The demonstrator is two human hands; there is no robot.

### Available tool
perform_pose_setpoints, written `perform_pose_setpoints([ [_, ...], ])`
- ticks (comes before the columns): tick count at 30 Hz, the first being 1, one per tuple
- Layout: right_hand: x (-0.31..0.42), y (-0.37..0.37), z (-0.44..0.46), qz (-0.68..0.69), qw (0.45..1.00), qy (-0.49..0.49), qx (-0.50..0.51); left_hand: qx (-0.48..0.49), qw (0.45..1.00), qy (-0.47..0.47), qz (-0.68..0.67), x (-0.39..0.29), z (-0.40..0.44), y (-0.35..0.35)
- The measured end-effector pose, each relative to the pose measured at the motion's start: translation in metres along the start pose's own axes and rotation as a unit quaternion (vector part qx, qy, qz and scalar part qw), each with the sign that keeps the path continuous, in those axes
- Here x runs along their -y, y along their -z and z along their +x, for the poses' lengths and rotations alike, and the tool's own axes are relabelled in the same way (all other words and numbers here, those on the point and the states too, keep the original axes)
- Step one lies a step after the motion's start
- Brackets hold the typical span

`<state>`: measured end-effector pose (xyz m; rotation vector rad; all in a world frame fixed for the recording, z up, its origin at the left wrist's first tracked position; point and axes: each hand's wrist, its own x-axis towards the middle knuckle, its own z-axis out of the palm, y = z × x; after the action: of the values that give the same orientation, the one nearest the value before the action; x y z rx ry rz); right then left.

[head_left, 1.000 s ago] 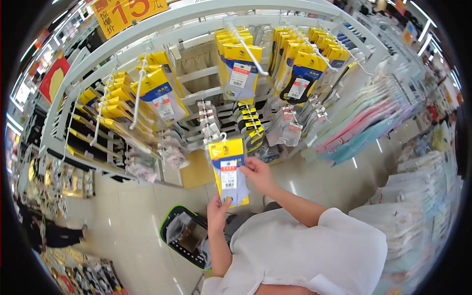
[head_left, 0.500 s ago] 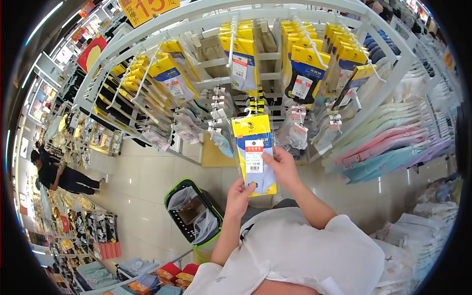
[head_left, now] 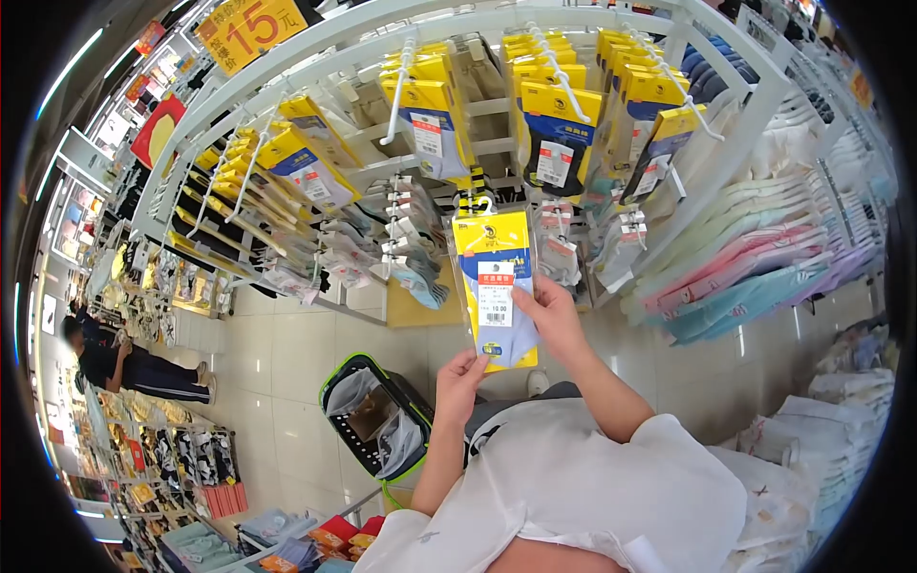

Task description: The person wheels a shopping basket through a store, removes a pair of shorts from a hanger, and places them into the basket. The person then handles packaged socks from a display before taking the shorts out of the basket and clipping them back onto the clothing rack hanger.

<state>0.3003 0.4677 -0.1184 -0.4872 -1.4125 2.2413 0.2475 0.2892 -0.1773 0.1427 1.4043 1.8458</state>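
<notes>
A flat yellow-and-blue garment packet [head_left: 523, 329] is held upright in front of my body. Pale lilac fabric shows through its clear cover, and a white hook sticks up at its top. On its front is a white price tag [head_left: 496, 298] with a red band. My left hand [head_left: 460, 384] is closed on the packet's lower left corner. My right hand [head_left: 556, 320] grips its right edge, with the thumb over the front beside the tag. Both hands' other fingers are partly hidden behind the packet.
A white rack [head_left: 368, 48] with similar packets [head_left: 559, 134] on hooks stands ahead. A black-and-green shopping basket [head_left: 351, 432] is on the tiled floor at left. Pastel clothes [head_left: 740, 277] hang at right. A person [head_left: 134, 363] stands farther left.
The rack and its packets have shifted left in view. The held packet tilts slightly differently, and my left thumb has slid down toward its lower edge. Both hands keep hold. The person at left appears lower.
</notes>
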Motion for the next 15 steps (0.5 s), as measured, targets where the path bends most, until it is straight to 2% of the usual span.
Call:
perform_pose_setpoints([
  [4, 0.003, 0.002, -0.001, 0.017, 0.999, 0.032, -0.007, -0.023, 0.999, -0.032, -0.003, -0.006, 0.001, -0.019],
  [6, -0.001, 0.005, 0.002, 0.006, 0.997, 0.062, -0.043, -0.049, 0.997, -0.058, 0.020, -0.007, 0.005, -0.025],
  [10, -0.009, 0.026, 0.009, -0.025, 0.996, 0.040, -0.080, -0.010, 0.994, -0.035, 0.107, -0.003, 0.003, -0.033],
  [12, -0.009, 0.032, 0.010, 0.156, 0.987, -0.032, -0.038, 0.137, 0.989, -0.058, -0.024, -0.004, -0.009, -0.056],
  [13, -0.006, 0.032, 0.009, 0.155, 0.987, -0.033, -0.037, 0.205, 0.976, -0.066, -0.032, 0.003, -0.004, -0.054],
  [14, 0.000, 0.031, 0.008, 0.160, 0.984, -0.074, -0.012, 0.204, 0.976, -0.068, -0.033, 0.002, -0.001, -0.055],
  [15, 0.004, 0.030, 0.009, 0.163, 0.980, -0.115, 0.013, 0.219, 0.969, -0.112, -0.017, -0.001, 0.004, -0.058],
])
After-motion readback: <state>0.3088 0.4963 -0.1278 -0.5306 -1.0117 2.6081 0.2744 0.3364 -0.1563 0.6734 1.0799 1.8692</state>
